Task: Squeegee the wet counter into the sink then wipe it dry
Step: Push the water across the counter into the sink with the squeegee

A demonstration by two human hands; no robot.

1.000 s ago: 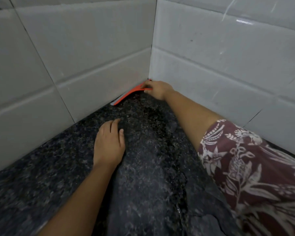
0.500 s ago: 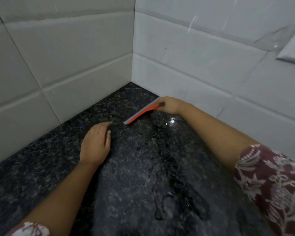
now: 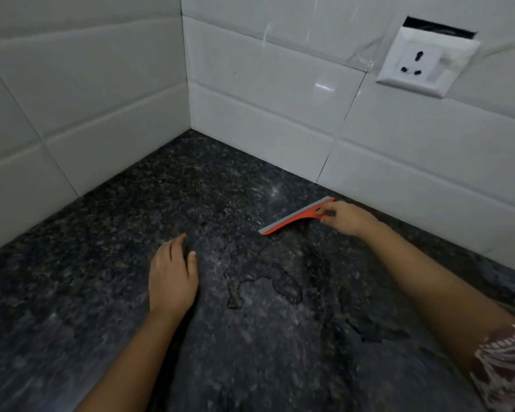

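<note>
An orange squeegee (image 3: 292, 217) with a grey rubber blade rests edge-down on the dark speckled granite counter (image 3: 107, 233), close to the right wall. My right hand (image 3: 347, 218) grips its handle end. My left hand (image 3: 173, 278) lies flat, palm down, on the counter to the left, holding nothing. A puddle of water (image 3: 259, 278) with an irregular outline sits between the two hands, just in front of the blade. More wet patches lie nearer me on the right. No sink is in view.
White tiled walls meet in a corner (image 3: 188, 126) at the back of the counter. A white wall socket (image 3: 422, 62) is mounted on the right wall above the counter. A patterned maroon sleeve (image 3: 506, 370) shows at the lower right.
The squeegee has been dragged out of the wall corner along the right wall toward me, pushing water ahead of it. My left hand stays flat on the counter. The view has shifted right, showing the socket.
</note>
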